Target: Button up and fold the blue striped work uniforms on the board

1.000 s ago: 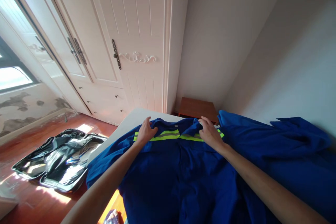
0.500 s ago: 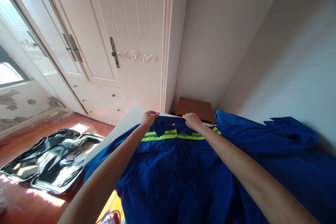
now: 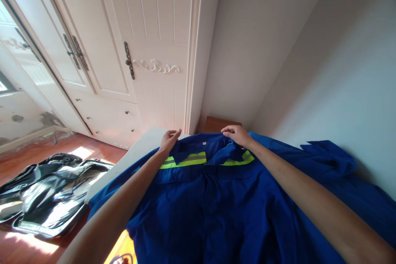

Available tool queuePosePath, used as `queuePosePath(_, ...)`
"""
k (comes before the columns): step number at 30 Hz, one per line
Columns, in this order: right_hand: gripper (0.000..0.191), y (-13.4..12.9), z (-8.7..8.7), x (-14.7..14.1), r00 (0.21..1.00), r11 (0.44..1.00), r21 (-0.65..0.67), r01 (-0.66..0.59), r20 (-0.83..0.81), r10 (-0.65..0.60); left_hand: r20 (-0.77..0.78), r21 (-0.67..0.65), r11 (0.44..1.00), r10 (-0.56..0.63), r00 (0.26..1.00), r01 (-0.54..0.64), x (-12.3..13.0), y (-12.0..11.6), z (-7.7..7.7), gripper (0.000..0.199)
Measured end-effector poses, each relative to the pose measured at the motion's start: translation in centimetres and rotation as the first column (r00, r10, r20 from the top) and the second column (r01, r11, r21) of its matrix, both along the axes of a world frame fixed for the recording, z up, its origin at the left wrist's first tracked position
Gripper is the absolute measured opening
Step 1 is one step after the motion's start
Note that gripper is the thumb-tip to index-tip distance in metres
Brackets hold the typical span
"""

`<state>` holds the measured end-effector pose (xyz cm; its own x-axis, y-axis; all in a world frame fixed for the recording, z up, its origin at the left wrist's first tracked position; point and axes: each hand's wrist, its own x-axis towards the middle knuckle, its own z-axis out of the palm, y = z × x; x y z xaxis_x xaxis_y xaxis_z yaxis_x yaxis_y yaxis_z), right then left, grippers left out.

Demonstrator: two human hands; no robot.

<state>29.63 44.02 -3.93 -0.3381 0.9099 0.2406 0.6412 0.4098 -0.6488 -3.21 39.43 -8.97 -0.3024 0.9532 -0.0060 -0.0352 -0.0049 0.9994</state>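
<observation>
A dark blue work jacket [image 3: 185, 206] with yellow-green and grey reflective stripes lies spread out in front of me, collar at the far end. My left hand [image 3: 169, 141] is at the left end of the collar [image 3: 213, 138], thumb raised and a little apart from the fingers. At the collar's right end is my right hand [image 3: 239, 135], its fingertips just above the fabric edge and loosely parted. I see no cloth pinched in either hand. A small white label [image 3: 204, 143] shows inside the neck.
More blue clothing [image 3: 328, 161] lies to the right against the wall. The jacket rests on a white surface [image 3: 123, 165]. An open suitcase [image 3: 52, 198] with things in it is on the wooden floor at left. Behind stand a white wardrobe [image 3: 161, 103] and a brown wooden stand [image 3: 213, 123].
My hands have moved apart and their fingers have loosened from the collar, which is spread wider. The view has shifted slightly to the right.
</observation>
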Motion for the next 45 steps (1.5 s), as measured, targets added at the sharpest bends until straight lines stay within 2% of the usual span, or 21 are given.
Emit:
queuePosePath(1, 0.019, -0.1, -0.5, -0.2, 1.000, 1.000, 0.004, 0.012, 0.006, -0.012, -0.162, 0.085, 0.996, 0.047, 0.986, -0.033, 0.0, -0.1, 0.1, 0.043)
queuePosePath(2, 0.020, -0.2, -0.9, -0.5, 1.000, 1.000, 0.005, 0.022, 0.013, -0.022, -0.352, 0.182, 0.983, 0.086, 0.932, -0.021, -0.1, -0.3, 0.2, 0.041)
queuePosePath(4, 0.026, -0.3, -1.8, -1.1, 0.999, 0.999, 0.005, 0.038, 0.030, -0.038, -0.693, 0.293, 0.942, 0.092, 0.715, 0.163, -0.3, -0.9, 0.5, 0.036)
queuePosePath(7, 0.046, -0.8, -2.5, -1.4, 0.997, 0.999, 0.007, 0.038, 0.067, -0.039, -0.939, 0.144, 0.835, -0.055, 0.341, 0.531, -0.6, -2.5, 1.1, 0.033)
queuePosePath(9, 0.057, -1.3, -2.6, -1.1, 0.995, 1.000, 0.010, 0.016, 0.094, -0.017, -0.983, -0.007, 0.743, -0.127, 0.131, 0.669, -0.6, -3.5, 1.1, 0.039)
queuePosePath(10, 0.060, -1.6, -2.6, -0.8, 0.991, 1.000, 0.005, -0.008, 0.132, 0.008, -0.987, -0.067, 0.709, -0.149, 0.055, 0.702, -0.5, -3.8, 1.0, 0.044)
queuePosePath(12, 0.066, -2.1, -2.7, 0.0, 0.958, 0.997, -0.030, -0.076, 0.275, 0.081, -0.985, -0.141, 0.681, -0.172, -0.030, 0.719, -0.3, -4.0, 0.5, 0.053)
queuePosePath(14, 0.070, -2.5, -2.8, 0.8, 0.881, 0.987, -0.076, -0.139, 0.446, 0.159, -0.984, -0.154, 0.707, -0.173, -0.043, 0.690, -0.1, -3.4, -0.2, 0.054)
queuePosePath(16, 0.065, -2.6, -3.0, 1.2, 0.819, 0.983, -0.055, -0.175, 0.545, 0.176, -0.984, -0.147, 0.758, -0.179, -0.015, 0.636, -0.1, -2.3, -0.6, 0.045)
queuePosePath(20, 0.035, -2.6, -3.3, 0.5, 0.819, 0.977, 0.077, -0.197, 0.561, 0.121, -0.964, -0.159, 0.843, -0.244, 0.103, 0.513, -0.3, -0.1, -0.3, 0.028)
queuePosePath(22, 0.034, -2.7, -3.4, -0.5, 0.829, 0.976, 0.101, -0.195, 0.548, 0.109, -0.952, -0.173, 0.863, -0.271, 0.145, 0.475, -0.4, 0.5, 0.3, 0.029)
queuePosePath(24, 0.044, -3.1, -3.5, -1.6, 0.837, 0.967, 0.114, -0.229, 0.530, 0.136, -0.953, -0.169, 0.851, -0.270, 0.139, 0.497, -0.2, 0.5, 0.9, 0.035)
queuePosePath(27, 0.062, -4.2, -3.9, -3.1, 0.799, 0.930, 0.060, -0.364, 0.534, 0.278, -0.972, -0.079, 0.789, -0.196, 0.127, 0.610, 1.0, -0.1, 1.5, 0.039)
queuePosePath(28, 0.069, -4.6, -4.0, -3.4, 0.771, 0.919, 0.026, -0.393, 0.553, 0.314, -0.973, -0.059, 0.770, -0.187, 0.136, 0.636, 1.6, -0.3, 1.6, 0.037)
queuePosePath(30, 0.083, -5.2, -4.3, -3.9, 0.724, 0.919, -0.011, -0.395, 0.612, 0.318, -0.964, -0.090, 0.778, -0.225, 0.141, 0.621, 2.7, -0.6, 1.5, 0.026)
queuePosePath(32, 0.071, -5.4, -4.4, -4.0, 0.726, 0.932, 0.050, -0.360, 0.642, 0.246, -0.952, -0.152, 0.820, -0.272, 0.141, 0.552, 3.7, -0.6, 1.2, 0.014)
queuePosePath(34, 0.042, -5.2, -4.1, -4.0, 0.768, 0.937, 0.149, -0.317, 0.620, 0.161, -0.952, -0.159, 0.858, -0.264, 0.153, 0.488, 4.2, -0.5, 0.8, 0.017)
queuePosePath(36, 0.025, -4.9, -3.6, -3.8, 0.807, 0.943, 0.209, -0.261, 0.583, 0.094, -0.958, -0.118, 0.876, -0.225, 0.179, 0.468, 4.4, -0.5, 0.3, 0.024)
queuePosePath(40, 0.025, -4.3, -2.7, -3.8, 0.841, 0.953, 0.258, -0.160, 0.542, -0.005, -0.972, 0.059, 0.910, -0.042, 0.232, 0.411, 3.9, -1.2, -0.9, 0.032)
queuePosePath(42, 0.027, -4.4, -2.8, -4.0, 0.841, 0.953, 0.253, -0.164, 0.542, 0.001, -0.973, 0.142, 0.893, 0.047, 0.224, 0.428, 3.4, -1.9, -1.7, 0.033)
queuePosePath(45, 0.018, -5.2, -3.6, -4.2, 0.796, 0.946, 0.148, -0.287, 0.586, 0.149, -0.989, 0.095, 0.814, 0.009, 0.150, 0.574, 2.6, -3.6, -3.0, 0.040)
